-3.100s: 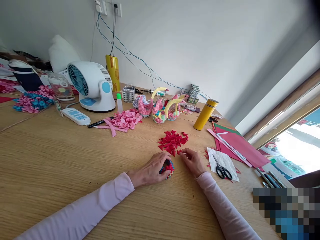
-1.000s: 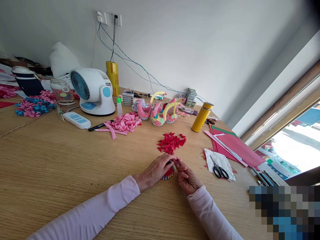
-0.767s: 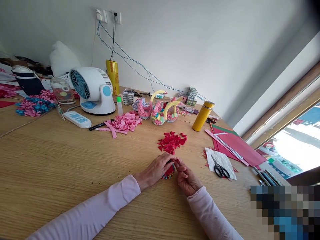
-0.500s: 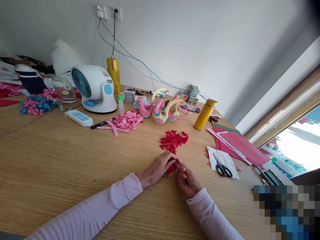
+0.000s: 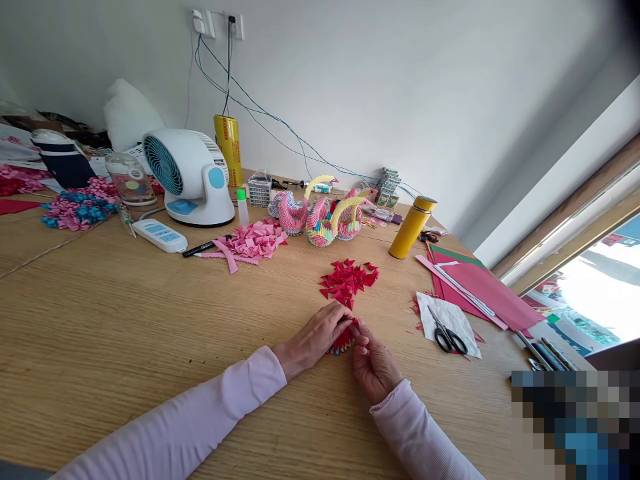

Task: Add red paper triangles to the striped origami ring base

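Close in front of me lies a paper model point(image 5: 342, 341) of folded red pieces with a blue and yellow edge, partly hidden by my hands. My left hand point(image 5: 317, 333) rests over it with the fingers curled onto its top and side. At its right side, my right hand point(image 5: 375, 363) pinches a small red folded paper piece point(image 5: 355, 321) against the model. Just beyond my fingertips is a pile of red folded paper triangles point(image 5: 349, 277).
Behind the red pile stand finished paper swans point(image 5: 323, 223). Pink folded pieces point(image 5: 255, 240) and a white fan point(image 5: 187, 177) are at the left. A yellow flask point(image 5: 413, 228), scissors point(image 5: 447, 337) on white tissue and red paper sheets point(image 5: 493, 287) lie at the right.
Both hands stay at the paper model in nearly the same pose. The view has shifted very slightly.
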The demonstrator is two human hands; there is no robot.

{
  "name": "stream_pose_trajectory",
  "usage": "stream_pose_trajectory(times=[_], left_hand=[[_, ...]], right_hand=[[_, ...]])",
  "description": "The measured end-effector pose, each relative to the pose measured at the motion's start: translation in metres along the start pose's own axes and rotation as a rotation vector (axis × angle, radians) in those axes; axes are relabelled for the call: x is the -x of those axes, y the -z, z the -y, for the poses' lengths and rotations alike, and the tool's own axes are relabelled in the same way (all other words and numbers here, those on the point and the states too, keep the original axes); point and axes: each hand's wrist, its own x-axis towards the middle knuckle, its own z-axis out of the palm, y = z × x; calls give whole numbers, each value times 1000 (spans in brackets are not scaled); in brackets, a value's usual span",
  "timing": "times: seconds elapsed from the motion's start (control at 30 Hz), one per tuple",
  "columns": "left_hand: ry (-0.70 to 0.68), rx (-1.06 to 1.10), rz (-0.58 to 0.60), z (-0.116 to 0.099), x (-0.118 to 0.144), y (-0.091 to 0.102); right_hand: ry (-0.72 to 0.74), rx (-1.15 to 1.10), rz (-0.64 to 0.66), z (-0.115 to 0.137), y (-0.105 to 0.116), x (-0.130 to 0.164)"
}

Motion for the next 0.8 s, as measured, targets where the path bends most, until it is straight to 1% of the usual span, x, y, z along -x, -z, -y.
stream_pose_trajectory(times=[0.2, 0.33, 0.53, 0.6, 0.7, 0.8], left_hand=[[36, -4, -3, -5, -1, 2], [39, -32, 7, -2, -1, 1], [7, -49, 11, 2, 1, -2], [10, -36, 14, 1, 1, -1], [12, 21, 9, 1, 0, 0], [2, 92, -17, 1, -1, 1]], right_hand=[[51, -35, -60, -4, -8, 8], [33, -35, -85, -4, -10, 10], [-18, -23, -70, -2, -8, 6], [-6, -10, -84, 0, -8, 5], [83, 51, -44, 4, -8, 6], [144, 148, 52, 9, -8, 9]])
